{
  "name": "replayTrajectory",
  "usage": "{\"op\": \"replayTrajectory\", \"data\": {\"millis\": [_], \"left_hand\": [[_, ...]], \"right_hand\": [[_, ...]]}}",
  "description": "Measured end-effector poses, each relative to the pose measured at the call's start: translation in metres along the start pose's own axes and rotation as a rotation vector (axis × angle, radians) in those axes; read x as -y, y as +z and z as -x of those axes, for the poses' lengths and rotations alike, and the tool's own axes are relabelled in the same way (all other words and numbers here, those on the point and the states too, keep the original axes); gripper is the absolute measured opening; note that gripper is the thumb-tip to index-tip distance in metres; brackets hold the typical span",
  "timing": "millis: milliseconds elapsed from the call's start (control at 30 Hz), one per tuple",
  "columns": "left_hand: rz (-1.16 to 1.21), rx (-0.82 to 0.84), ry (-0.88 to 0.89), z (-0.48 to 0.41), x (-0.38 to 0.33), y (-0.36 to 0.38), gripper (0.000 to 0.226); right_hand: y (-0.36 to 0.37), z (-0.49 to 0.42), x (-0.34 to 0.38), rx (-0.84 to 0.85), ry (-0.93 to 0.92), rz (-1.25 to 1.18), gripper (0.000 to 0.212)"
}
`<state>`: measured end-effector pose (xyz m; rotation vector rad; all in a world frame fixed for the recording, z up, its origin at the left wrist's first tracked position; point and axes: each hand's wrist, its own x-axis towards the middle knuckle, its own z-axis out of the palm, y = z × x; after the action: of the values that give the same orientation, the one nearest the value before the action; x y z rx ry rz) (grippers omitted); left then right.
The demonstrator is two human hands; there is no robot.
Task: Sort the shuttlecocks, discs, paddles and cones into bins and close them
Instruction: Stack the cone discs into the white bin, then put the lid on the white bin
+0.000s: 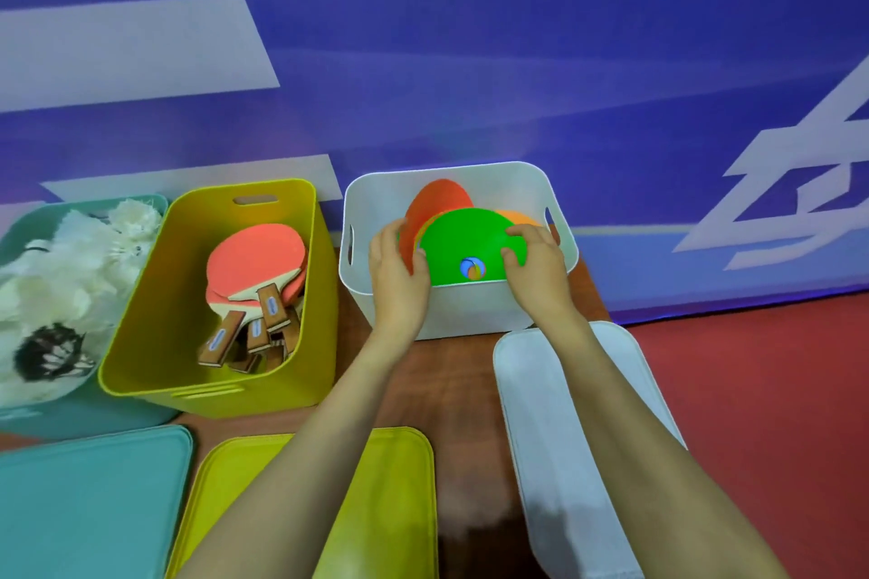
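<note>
A smooth, round green disc (463,240) is standing on edge inside the glossy white plastic bin (475,313), between the hands. The left hand (399,270) is gripping its left rim with curled fingers, and the right hand (536,266) is gripping its right rim. A red disc (437,200) is leaning just beyond the left hand.

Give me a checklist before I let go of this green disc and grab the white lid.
1. Left hand and right hand grip the flat green plastic disc: ok.
2. Disc inside the white plastic bin: ok.
3. Upright discs low enough for closing: cannot tell.
4. Flat white plastic lid lying near that bin: ok.
5. Yellow plastic bin and teal plastic bin closed: not ok; yellow lid and teal lid lie in front.
</note>
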<state>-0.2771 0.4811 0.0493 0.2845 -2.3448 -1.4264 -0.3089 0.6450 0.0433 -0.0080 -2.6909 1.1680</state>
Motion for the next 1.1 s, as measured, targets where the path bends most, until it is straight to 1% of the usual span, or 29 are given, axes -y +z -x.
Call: {"op": "replayTrajectory", "data": {"millis": [67,133,200,300,400,500,567,633,667,733,833,967,1033,1100], "left_hand": [[-0.041,-0.059,0.126,0.024,-0.005,0.011,0.037],[-0.052,-0.098,0.148,0.042,-0.006,0.019,0.037],[-0.051,-0.142,0.101,0.063,-0.008,0.034,0.038],[-0.071,-0.156,0.006,0.095,-0.004,0.055,0.039],[-0.099,-0.090,-0.150,0.130,0.002,0.076,0.041],[-0.185,0.091,-0.399,0.157,0.016,0.095,0.050],[-0.262,0.246,-0.612,0.170,0.030,0.105,0.054],[-0.309,0.355,-0.754,0.185,0.047,0.113,0.051],[-0.323,0.370,-0.778,0.192,0.051,0.116,0.047],[-0.372,0.386,-0.750,0.205,0.054,0.121,0.039],[-0.422,0.383,-0.724,0.216,0.054,0.126,0.039],[-0.498,0.367,-0.709,0.221,0.054,0.128,0.034],[-0.525,0.366,-0.702,0.224,0.054,0.127,0.029],[-0.560,0.393,-0.707,0.224,0.054,0.127,0.030]], "right_hand": [[-0.013,0.004,-0.009,0.004,-0.065,-0.039,0.027],[-0.024,0.009,-0.016,-0.005,-0.124,-0.071,0.026],[-0.040,0.015,-0.027,0.009,-0.182,-0.091,0.026],[-0.060,0.028,-0.052,0.044,-0.231,-0.118,0.025],[-0.074,0.044,-0.091,0.101,-0.223,-0.124,0.025],[-0.077,0.062,-0.141,0.160,-0.096,-0.035,0.030],[-0.077,0.074,-0.174,0.235,0.057,0.081,0.042],[-0.077,0.085,-0.201,0.337,0.229,0.196,0.055],[-0.079,0.091,-0.211,0.379,0.296,0.231,0.058],[-0.082,0.103,-0.225,0.428,0.388,0.226,0.054],[-0.083,0.117,-0.238,0.477,0.477,0.180,0.055],[-0.082,0.127,-0.241,0.502,0.495,0.173,0.054],[-0.082,0.130,-0.240,0.484,0.507,0.139,0.056],[-0.081,0.130,-0.240,0.464,0.529,0.086,0.057]]}}
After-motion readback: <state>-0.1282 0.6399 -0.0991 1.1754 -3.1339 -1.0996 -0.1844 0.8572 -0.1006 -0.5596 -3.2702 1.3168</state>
